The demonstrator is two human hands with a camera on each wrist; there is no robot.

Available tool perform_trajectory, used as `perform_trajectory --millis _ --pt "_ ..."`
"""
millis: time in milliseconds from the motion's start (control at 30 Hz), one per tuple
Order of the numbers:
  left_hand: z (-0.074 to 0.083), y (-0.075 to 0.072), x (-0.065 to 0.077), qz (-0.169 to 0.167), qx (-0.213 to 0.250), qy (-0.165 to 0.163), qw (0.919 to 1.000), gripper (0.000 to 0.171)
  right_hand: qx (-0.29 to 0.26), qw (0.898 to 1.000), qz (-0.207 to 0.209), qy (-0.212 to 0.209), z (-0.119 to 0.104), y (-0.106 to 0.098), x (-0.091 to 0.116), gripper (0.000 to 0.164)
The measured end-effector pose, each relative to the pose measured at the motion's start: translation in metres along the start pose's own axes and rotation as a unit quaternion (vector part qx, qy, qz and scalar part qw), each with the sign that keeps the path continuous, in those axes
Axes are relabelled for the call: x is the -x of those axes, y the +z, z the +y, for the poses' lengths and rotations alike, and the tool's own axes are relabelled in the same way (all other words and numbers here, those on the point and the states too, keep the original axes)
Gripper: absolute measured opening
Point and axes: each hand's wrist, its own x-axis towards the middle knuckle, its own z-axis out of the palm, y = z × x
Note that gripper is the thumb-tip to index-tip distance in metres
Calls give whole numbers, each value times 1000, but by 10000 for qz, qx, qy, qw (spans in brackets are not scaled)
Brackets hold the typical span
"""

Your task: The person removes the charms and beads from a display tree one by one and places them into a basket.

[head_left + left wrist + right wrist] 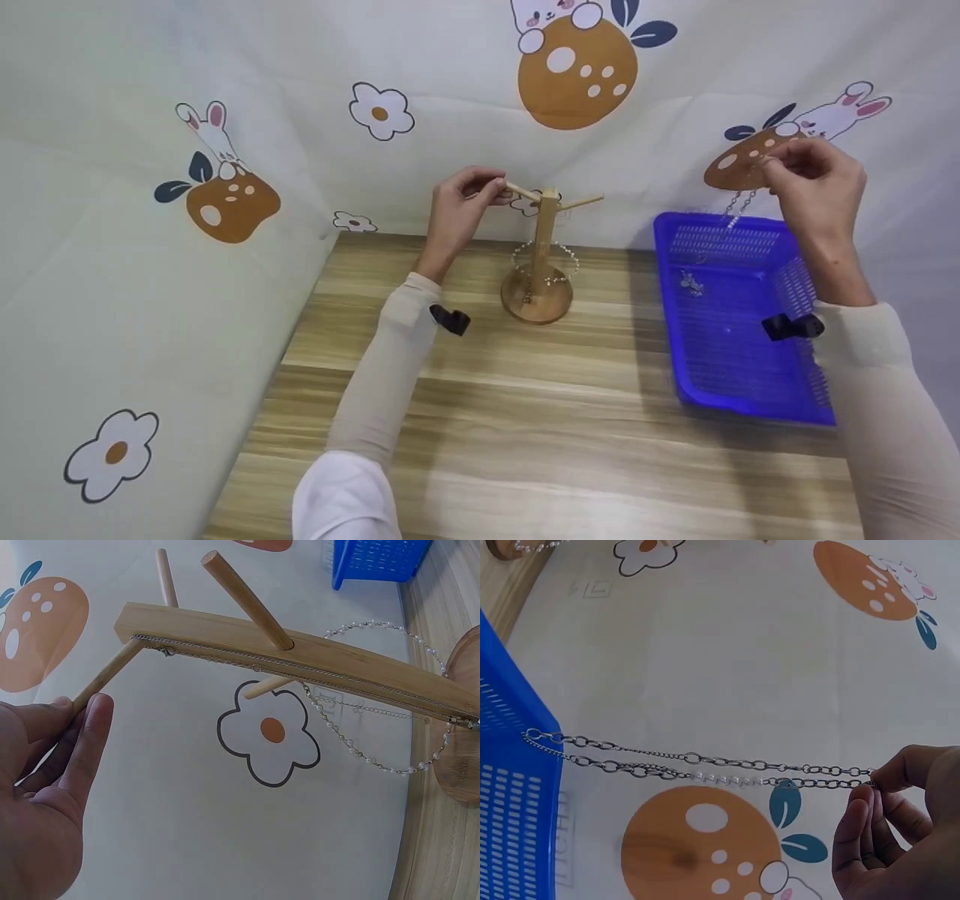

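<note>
A wooden jewelry stand (pixel 545 232) rises upright from a round base, with pegs near its top. My left hand (pixel 459 214) pinches the end of one peg (pixel 112 669) between thumb and fingers. A thin silver chain hangs from that peg along the post, and a pearl-beaded necklace (pixel 367 760) loops around the post lower down. Off to the right, my right hand (pixel 821 184) is raised over the far part of the blue basket. Its thumb and fingertips pinch a silver chain necklace (pixel 742 764) with a short row of white beads, which dangles in two strands.
The blue plastic basket (pixel 673 322) stands on the right of the wood-grain table (pixel 540 420), with a small piece of jewelry (pixel 691 283) inside. Light cloth printed with rabbits and flowers (pixel 382 112) encloses the back and the left side.
</note>
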Motion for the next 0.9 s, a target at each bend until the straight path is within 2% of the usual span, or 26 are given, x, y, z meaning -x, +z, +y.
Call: perform_trajectory --millis 333,633,900 --pt "0 0 0 6 51 -37 10000 23 429 9968 -5 673 27 -21 -11 14" --pt "0 0 0 17 112 45 9999 15 995 9912 -107 870 65 -29 -16 8" --pt "0 -1 1 -31 14 88 10000 22 1599 9816 -354 986 95 -28 -11 12"
